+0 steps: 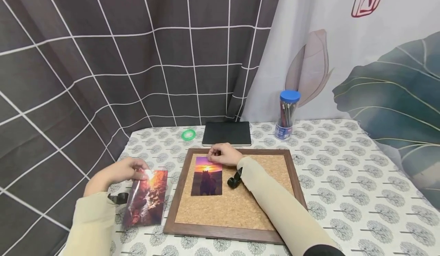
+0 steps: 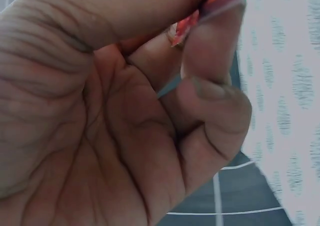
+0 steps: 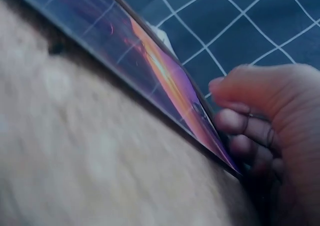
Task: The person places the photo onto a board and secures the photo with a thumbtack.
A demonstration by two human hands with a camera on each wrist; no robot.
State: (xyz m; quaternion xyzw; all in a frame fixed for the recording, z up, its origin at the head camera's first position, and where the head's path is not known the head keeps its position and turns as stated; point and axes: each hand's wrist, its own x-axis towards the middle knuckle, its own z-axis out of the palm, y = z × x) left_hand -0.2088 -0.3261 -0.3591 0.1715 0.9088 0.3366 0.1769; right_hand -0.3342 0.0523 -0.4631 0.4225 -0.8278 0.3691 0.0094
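My left hand pinches the upper left part of a glossy photo print with red, orange and white tones, held left of the framed corkboard. In the left wrist view only a red corner of this print shows, between thumb and fingers. On the board's left half lies a second photo, a dark horse before a purple and orange sunset. At its top edge is my right hand, fingers loosely bent, thumb and index slightly apart. A small shiny spot near them on the photo is too blurred to identify.
Behind the board lies a black notebook, with a green tape roll to its left. A clear jar of pencils with a blue lid stands at the back right. Tree-patterned cloth covers the table; curtains hang behind.
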